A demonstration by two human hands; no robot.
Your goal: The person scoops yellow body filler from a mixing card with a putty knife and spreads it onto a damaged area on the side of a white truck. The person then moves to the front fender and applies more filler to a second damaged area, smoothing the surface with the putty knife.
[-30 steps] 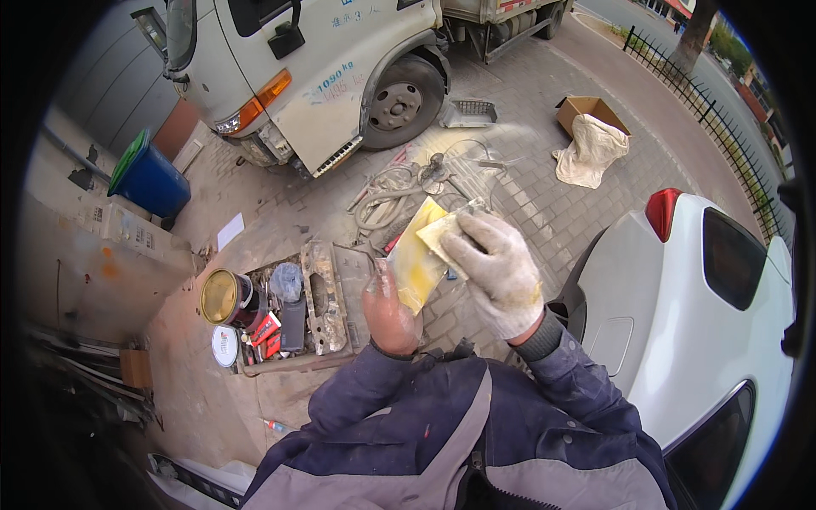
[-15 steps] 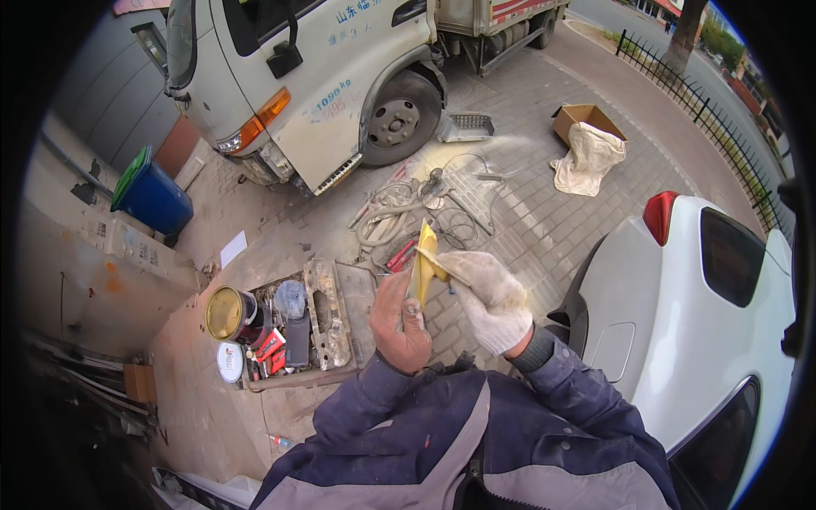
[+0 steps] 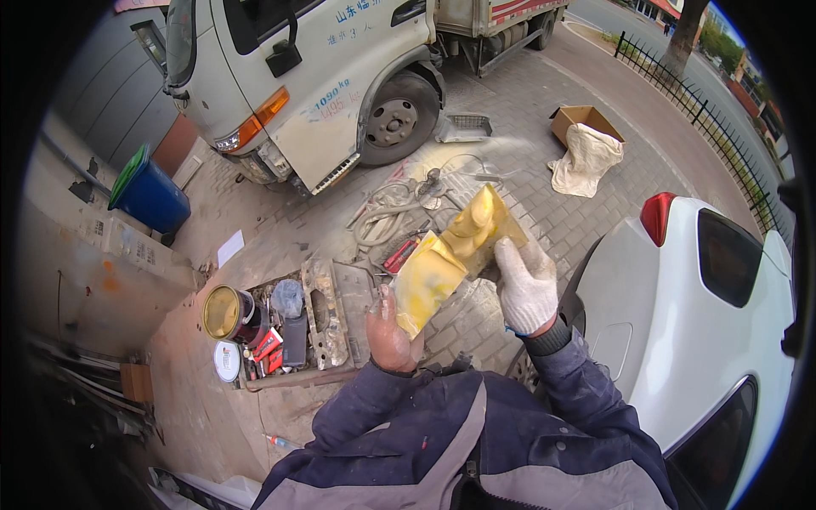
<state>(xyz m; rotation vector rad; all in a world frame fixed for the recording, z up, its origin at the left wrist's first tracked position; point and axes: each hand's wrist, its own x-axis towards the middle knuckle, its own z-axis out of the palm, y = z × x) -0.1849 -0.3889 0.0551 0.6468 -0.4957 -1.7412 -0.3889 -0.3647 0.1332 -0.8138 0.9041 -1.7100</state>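
Observation:
My bare left hand [image 3: 391,336] grips a flat putty board [image 3: 425,287] smeared with yellow putty, holding it tilted in front of my chest. In my right hand [image 3: 525,293], which wears a whitish work glove, is a putty spreader [image 3: 506,229]. A thick, glossy lump of yellow putty [image 3: 478,219] lies across the spreader's face. The spreader's left edge meets or overlaps the board's upper right edge; whether they touch, I cannot tell. Fingers of both hands are partly hidden behind the tools. To the left stands an open can [image 3: 223,313] of yellow paste.
A cluttered tray [image 3: 297,378] of tubes and tools sits beside the can, with a white lid [image 3: 227,361]. Hoses [image 3: 382,217] lie ahead near a truck [image 3: 331,119]. A white car [image 3: 629,289] stands close on my right. Further off is a cardboard box [image 3: 586,123] with a cloth [image 3: 586,161].
The board and spreader were edge-on and pressed together; now they are spread apart with their yellow faces showing. My gloved right hand has moved right, and the putty lump sits on the spreader.

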